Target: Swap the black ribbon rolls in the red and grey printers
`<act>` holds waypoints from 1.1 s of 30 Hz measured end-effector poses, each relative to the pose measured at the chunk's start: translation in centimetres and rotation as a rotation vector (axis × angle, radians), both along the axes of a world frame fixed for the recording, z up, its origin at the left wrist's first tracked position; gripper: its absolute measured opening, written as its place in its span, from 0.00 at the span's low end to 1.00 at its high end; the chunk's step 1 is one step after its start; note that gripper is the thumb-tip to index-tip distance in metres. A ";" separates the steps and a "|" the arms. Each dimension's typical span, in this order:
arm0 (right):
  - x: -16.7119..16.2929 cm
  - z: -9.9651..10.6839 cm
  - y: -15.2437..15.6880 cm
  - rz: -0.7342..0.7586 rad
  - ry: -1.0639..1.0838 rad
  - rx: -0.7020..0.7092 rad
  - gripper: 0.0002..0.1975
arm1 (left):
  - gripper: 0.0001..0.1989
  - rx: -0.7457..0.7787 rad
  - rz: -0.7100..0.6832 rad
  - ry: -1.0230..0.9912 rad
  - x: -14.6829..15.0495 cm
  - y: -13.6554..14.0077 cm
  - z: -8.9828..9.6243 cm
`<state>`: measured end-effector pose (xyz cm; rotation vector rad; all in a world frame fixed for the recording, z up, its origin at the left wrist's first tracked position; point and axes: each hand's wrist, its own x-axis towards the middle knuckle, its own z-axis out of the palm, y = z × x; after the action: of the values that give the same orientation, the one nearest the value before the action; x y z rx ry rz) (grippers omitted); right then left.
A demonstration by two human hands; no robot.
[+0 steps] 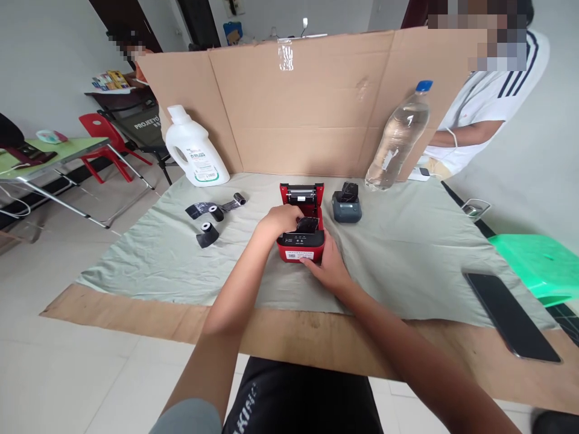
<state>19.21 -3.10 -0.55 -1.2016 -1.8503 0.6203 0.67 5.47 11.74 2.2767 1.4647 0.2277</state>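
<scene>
Gripping the front right corner of a boxy red-and-black plastic device [294, 239], the right hand [333, 265] sets its thumb on the front face, near a white printed label [296, 255], with its fingers along the side. The left hand [280, 222] reaches over the device's left edge into the uncovered compartment, fingers bent beside a glossy black strip [308, 225]; whether they pinch it, I cannot tell. The device sits mid-tabletop [149, 313] on a grey-green cloth [398, 259], its red-and-black hinged lid [302, 191] raised at the back. Just to its right stands a small dark grey rounded device [347, 212] with a black piece [350, 191] rising from its top. To the left lie an unrolled glossy black strip [199, 210] and two small black rolls with white cores, one [216, 213] touching or just beside the strip, the other [208, 235] nearer the front. Behind these, a white plastic jug [196, 150] and a tilted-looking clear bottle with a blue cap [398, 144] stand before a brown cardboard panel [298, 108]. A black flat phone [511, 316] lies near the front right edge, and beyond the panel is a person in a white shirt [493, 108].
</scene>
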 end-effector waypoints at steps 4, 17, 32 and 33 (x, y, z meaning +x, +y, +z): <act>-0.1 -0.2 0.1 -0.006 -0.008 -0.009 0.50 | 0.02 -0.005 -0.021 -0.002 -0.2 0.1 -0.1; 0.0 0.3 0.1 0.001 -0.013 -0.027 0.50 | 0.08 -0.104 -0.126 0.011 -0.5 0.4 0.7; 1.1 9.8 -0.2 0.122 0.325 0.219 0.15 | 0.10 0.326 -0.378 -0.318 -3.0 -8.5 9.2; 0.8 12.0 -0.3 0.187 0.290 0.105 0.13 | 0.10 0.351 -0.375 -0.330 -3.3 -8.9 9.5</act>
<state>20.04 -3.36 11.43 -0.8277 -1.7348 0.7486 -2.65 -3.39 21.22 2.5755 0.8657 0.7522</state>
